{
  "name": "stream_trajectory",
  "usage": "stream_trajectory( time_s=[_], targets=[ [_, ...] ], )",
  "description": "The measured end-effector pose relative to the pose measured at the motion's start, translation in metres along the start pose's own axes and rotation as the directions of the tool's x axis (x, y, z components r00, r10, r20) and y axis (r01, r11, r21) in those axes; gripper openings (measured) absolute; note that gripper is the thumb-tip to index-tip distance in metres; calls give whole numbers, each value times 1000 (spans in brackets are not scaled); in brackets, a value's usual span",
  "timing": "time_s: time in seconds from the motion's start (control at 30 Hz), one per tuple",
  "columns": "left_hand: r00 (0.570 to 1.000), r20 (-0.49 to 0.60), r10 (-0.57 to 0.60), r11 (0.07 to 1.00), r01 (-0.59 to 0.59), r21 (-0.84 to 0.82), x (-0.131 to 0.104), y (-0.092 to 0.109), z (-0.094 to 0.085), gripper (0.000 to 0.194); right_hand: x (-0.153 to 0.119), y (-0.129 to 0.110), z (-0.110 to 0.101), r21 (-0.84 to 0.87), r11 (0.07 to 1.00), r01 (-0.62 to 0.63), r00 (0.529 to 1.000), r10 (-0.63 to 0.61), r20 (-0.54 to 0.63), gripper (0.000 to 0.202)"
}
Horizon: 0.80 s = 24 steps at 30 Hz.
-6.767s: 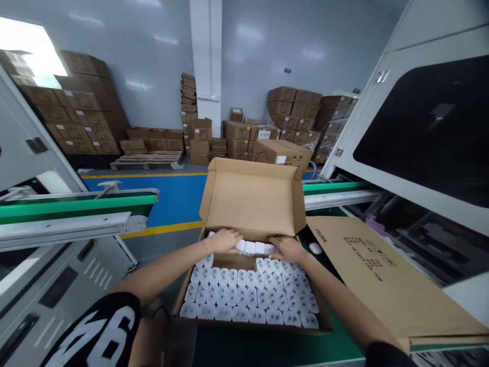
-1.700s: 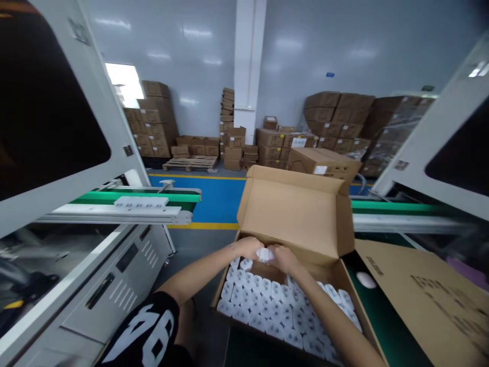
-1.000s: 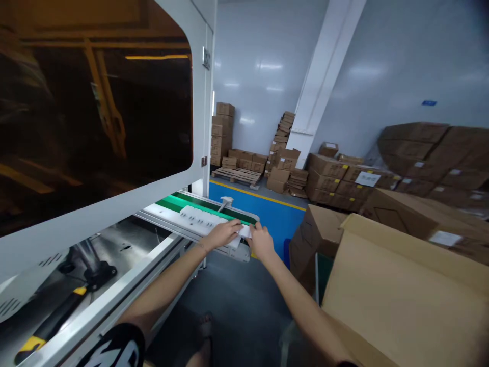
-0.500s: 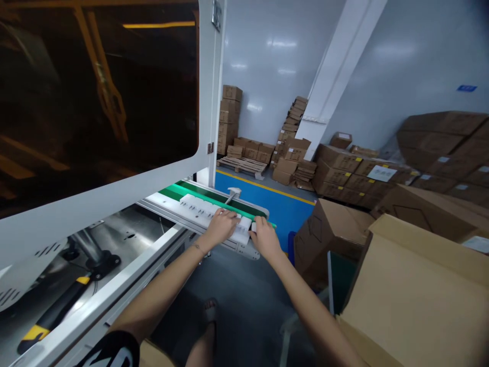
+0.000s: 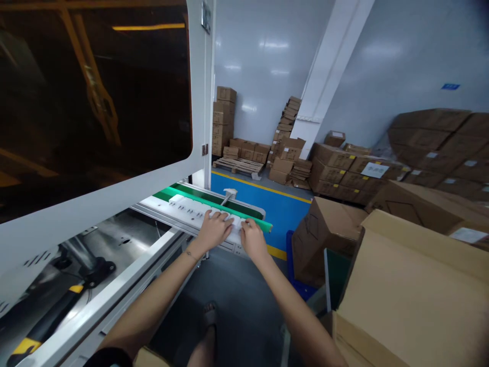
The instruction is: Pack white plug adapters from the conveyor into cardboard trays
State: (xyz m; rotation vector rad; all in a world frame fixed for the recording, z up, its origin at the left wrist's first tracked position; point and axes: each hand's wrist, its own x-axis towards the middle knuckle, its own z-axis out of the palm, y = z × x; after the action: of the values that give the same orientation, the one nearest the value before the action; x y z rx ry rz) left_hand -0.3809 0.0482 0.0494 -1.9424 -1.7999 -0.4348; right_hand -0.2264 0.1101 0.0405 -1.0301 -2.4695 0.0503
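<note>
A row of small white blocks with thin dark prongs (image 5: 188, 206) lies on the white track of a conveyor, along a bright green guide strip (image 5: 260, 221). My left hand (image 5: 214, 232) rests over the middle of this row, its fingers apart and slightly bent on top of the blocks. At the row's right end, my right hand (image 5: 253, 239) has its fingers curled round the last white block (image 5: 236, 224), which it partly hides. A narrow gap separates the two hands.
A white machine cabinet with a dark tinted window (image 5: 95, 102) overhangs the conveyor on the left. An open cardboard box (image 5: 412, 285) stands close on my right, with a closed carton (image 5: 324, 239) beyond it. Stacked cartons (image 5: 336, 168) line the wall.
My right hand has shifted left along the track, closer to my left hand, and its fingers are more curled. The view has turned slightly right.
</note>
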Motion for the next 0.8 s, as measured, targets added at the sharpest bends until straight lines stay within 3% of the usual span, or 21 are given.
stream_trajectory(
  time_s=[0.23, 0.37, 0.43, 0.5, 0.57, 0.63, 0.7, 0.8],
  targets=[
    [989, -14, -144, 989, 144, 20, -8, -45, 1, 26, 29, -40, 15, 66, 995, 75, 997, -74, -6, 30],
    [972, 34, -233, 972, 232, 37, -16, -70, -2, 28, 45, -62, 24, 135, 984, 119, 992, -125, 35, 34],
    [970, 62, -236, 972, 235, 24, -21, -76, -8, 31, 48, -64, 18, 163, 980, 114, 991, -124, 48, 38],
    [978, 32, -208, 978, 208, -9, -26, -71, -19, 34, 42, -57, -5, 182, 977, 114, 992, -123, 38, 43],
    [988, -55, -147, 987, 143, -71, -31, -51, -33, 34, 22, -38, -48, 194, 968, 161, 987, -162, -13, 48],
    [991, -129, -35, 983, 11, -183, -35, -14, -50, 32, -17, -9, -105, 200, 948, 249, 968, -238, -79, 47],
    [979, -149, 136, 932, -177, -317, -39, 40, -68, 30, -71, 26, -166, 229, 929, 289, 957, -276, -89, 43],
    [894, -93, 438, 772, -427, -472, -44, 138, -92, 30, -172, 74, -232, 319, 944, 85, 992, -110, 61, 37]
  ],
)
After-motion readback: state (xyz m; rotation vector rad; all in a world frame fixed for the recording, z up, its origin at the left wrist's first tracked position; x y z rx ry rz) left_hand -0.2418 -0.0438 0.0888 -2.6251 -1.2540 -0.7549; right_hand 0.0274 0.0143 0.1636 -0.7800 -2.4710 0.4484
